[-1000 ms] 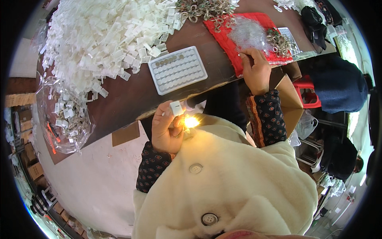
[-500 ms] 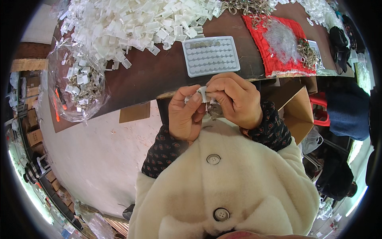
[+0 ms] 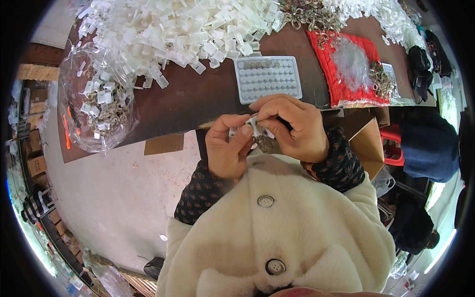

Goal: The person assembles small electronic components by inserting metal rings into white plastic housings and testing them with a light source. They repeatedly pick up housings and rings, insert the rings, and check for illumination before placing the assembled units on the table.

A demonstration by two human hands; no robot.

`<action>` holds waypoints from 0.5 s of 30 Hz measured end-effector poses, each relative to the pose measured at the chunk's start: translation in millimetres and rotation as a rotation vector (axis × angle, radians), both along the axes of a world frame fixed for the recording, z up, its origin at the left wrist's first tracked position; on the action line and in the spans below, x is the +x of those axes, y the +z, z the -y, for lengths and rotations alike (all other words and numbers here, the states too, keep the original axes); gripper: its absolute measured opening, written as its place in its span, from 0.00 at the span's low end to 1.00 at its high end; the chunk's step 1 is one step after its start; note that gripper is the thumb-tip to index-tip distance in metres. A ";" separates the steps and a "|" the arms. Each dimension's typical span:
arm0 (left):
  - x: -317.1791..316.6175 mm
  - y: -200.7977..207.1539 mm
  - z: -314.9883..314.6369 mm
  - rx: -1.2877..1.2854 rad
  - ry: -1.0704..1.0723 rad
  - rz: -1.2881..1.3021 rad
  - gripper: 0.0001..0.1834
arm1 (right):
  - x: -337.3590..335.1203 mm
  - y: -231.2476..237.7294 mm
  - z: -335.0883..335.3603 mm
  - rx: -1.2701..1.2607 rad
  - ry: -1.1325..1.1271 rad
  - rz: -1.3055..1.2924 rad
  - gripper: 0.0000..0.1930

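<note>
In front of my cream coat, my left hand (image 3: 228,148) and my right hand (image 3: 295,129) meet over a small white plastic piece (image 3: 254,126). My left thumb and fingers pinch it from the left. From the other side, my right thumb and forefinger close on it, partly hiding it. Below it dangles a tangle of dull metal parts (image 3: 263,144), too small to make out fully. Just beyond my hands, on the brown table, lies a pale tray (image 3: 238,81) with rows of round hollows; grey discs sit in its far row.
White plastic pieces (image 3: 173,29) are heaped at the far left, metal rings (image 3: 310,17) beside them. A clear bag (image 3: 69,101) of white and metal parts lies left, near an orange-handled tool (image 3: 66,131). Right are a red cloth (image 3: 321,64), a cardboard box (image 3: 371,143) and a red stool (image 3: 393,149).
The view has shifted slightly, so the tray and table sit lower in it. Both hands stay together on the white piece, which has tilted a little between the fingers.
</note>
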State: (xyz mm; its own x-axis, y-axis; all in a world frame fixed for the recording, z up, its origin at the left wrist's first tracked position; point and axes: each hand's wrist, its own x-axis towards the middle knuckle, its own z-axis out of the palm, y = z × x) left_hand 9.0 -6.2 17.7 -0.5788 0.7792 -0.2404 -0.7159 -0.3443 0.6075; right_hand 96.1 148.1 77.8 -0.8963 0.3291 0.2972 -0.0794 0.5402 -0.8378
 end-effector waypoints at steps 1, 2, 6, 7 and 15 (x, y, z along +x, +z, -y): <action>-1.4 -0.1 0.6 -0.012 0.006 -0.009 0.10 | -3.2 0.4 -1.5 0.008 0.026 0.007 0.06; -3.5 -0.4 0.8 -0.011 0.015 -0.018 0.10 | -7.4 0.8 -4.9 0.013 0.071 0.000 0.06; -16.3 -3.2 -0.1 0.059 0.013 0.106 0.12 | -33.5 1.7 -31.4 0.002 -0.023 0.091 0.09; -20.4 -4.6 -0.3 0.086 0.000 0.155 0.13 | -46.6 -1.2 -40.3 0.112 -0.155 0.083 0.10; -29.2 -14.3 2.6 0.122 -0.007 0.092 0.10 | -116.1 -31.7 -71.4 0.552 -0.339 0.087 0.10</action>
